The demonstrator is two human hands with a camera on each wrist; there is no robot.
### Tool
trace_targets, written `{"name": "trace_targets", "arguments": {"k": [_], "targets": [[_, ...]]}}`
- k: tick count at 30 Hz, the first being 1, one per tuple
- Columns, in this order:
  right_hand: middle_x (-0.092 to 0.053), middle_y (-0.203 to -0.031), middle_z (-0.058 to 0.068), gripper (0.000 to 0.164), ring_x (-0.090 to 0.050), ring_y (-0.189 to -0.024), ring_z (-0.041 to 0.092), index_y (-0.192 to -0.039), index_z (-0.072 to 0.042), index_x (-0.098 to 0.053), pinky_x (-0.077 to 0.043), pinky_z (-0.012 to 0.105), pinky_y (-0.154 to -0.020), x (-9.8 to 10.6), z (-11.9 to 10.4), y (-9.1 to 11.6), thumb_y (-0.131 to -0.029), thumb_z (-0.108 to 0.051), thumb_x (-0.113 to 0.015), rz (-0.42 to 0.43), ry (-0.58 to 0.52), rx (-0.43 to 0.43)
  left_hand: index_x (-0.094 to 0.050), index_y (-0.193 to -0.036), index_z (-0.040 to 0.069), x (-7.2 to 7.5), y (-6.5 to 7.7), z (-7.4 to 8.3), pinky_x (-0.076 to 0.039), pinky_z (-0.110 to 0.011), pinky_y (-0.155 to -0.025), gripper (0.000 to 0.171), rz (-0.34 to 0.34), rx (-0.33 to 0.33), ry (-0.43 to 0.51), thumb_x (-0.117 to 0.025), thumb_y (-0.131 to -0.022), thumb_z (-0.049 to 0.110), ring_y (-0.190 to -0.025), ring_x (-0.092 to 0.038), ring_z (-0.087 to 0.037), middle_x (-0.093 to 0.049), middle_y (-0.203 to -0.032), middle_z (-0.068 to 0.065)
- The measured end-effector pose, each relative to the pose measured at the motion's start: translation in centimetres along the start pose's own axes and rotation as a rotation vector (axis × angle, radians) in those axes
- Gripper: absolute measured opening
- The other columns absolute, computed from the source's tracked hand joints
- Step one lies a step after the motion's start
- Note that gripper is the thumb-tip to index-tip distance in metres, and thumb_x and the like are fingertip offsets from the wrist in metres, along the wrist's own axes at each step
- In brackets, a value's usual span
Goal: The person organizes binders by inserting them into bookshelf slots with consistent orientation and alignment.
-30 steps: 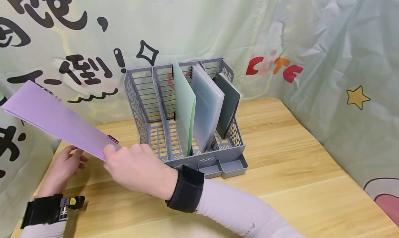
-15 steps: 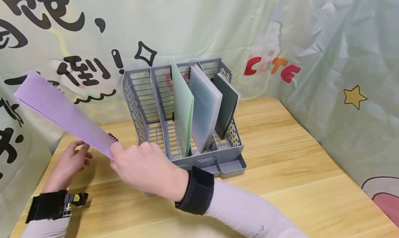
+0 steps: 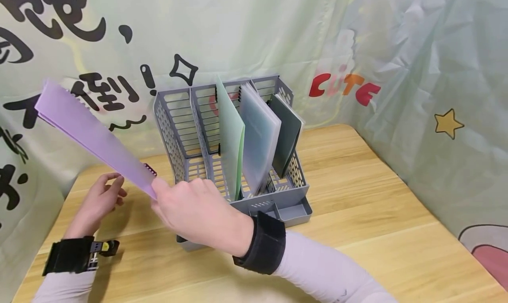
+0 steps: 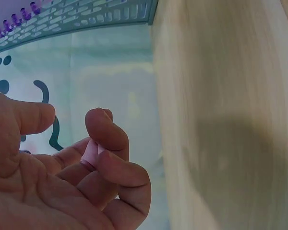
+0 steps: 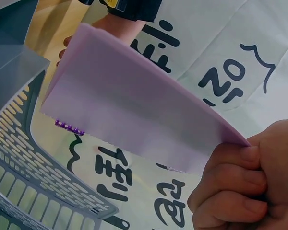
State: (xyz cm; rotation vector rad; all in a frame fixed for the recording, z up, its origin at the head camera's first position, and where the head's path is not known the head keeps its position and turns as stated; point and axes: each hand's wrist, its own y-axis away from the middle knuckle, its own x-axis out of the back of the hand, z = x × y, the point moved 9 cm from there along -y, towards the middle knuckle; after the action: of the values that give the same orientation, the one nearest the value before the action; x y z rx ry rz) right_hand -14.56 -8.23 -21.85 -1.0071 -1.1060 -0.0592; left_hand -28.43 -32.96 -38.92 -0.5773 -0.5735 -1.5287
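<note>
While our right hand (image 3: 198, 212) sat at the lower middle of the head view, its curled fingers (image 5: 230, 191) pinched one corner of the flat lilac plastic notebook with a dark purple spiral binding (image 3: 93, 135). From that grip the notebook ran up and away toward the upper left of the frame, its long axis slanted, its free end raised in front of the printed backdrop. The binding coils showed along its upper edge, just beside our thumb.

Our left hand (image 3: 99, 201) lay lower left, below the notebook and apart from it, fingers loosely bent and gripping nothing large; in the left wrist view a small pale pink scrap (image 4: 92, 153) seemed tucked between two fingers, though we could not tell what it was. The right hand was plainly the nearer one to the grey slotted plastic file rack (image 3: 174, 126), which stood just right of the grip, toward the frame's centre, on the light wooden table (image 3: 377, 215).

We counted one notebook in hand and three upright folders in the rack: one pale green (image 3: 230, 140), one translucent grey (image 3: 259, 137), one dark green (image 3: 287, 135). They filled its right-hand side, while the leftmost slot, nearest the notebook, held nothing.
</note>
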Motion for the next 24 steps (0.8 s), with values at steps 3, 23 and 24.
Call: {"name": "trace_targets", "arguments": {"k": [3, 23, 24], "targets": [[-0.038, -0.051, -0.01, 0.02, -0.037, -0.037, 0.005, -0.083, -0.015, -0.052, -0.032, 0.024, -0.03, 0.4, 0.2, 0.2, -0.096, -0.03, -0.049, 0.006, -0.022, -0.001, -0.025, -0.143, -0.008, -0.4, -0.2, 0.6, -0.048, -0.034, -0.058, 0.066, -0.007, -0.012, 0.009, -0.025, -0.104, 0.046, -0.074, -0.06, -0.026, -0.056, -0.098, -0.024], [-0.031, -0.049, -0.01, 0.021, -0.031, -0.036, 0.006, -0.076, -0.014, -0.046, -0.024, 0.024, -0.029, 2.7, 2.1, 1.5, -0.096, -0.022, -0.046, 0.036, -0.102, -0.063, -0.03, -0.144, -0.003, -4.0, -1.9, 3.8, -0.046, -0.032, -0.057, 0.062, -0.057, -0.101, 0.074, -0.026, -0.105, 0.045, -0.071, -0.061, -0.027, -0.058, -0.091, -0.021], [-0.031, -0.048, -0.01, 0.021, -0.03, -0.036, 0.006, -0.076, -0.014, -0.046, -0.024, 0.024, -0.029, 2.8, 2.2, 1.6, -0.096, -0.022, -0.046, 0.035, -0.106, -0.067, -0.03, -0.145, -0.002, -4.2, -2.0, 3.9, -0.046, -0.032, -0.058, 0.062, -0.063, -0.102, 0.08, -0.025, -0.105, 0.045, -0.071, -0.061, -0.028, -0.057, -0.092, -0.021]]}}
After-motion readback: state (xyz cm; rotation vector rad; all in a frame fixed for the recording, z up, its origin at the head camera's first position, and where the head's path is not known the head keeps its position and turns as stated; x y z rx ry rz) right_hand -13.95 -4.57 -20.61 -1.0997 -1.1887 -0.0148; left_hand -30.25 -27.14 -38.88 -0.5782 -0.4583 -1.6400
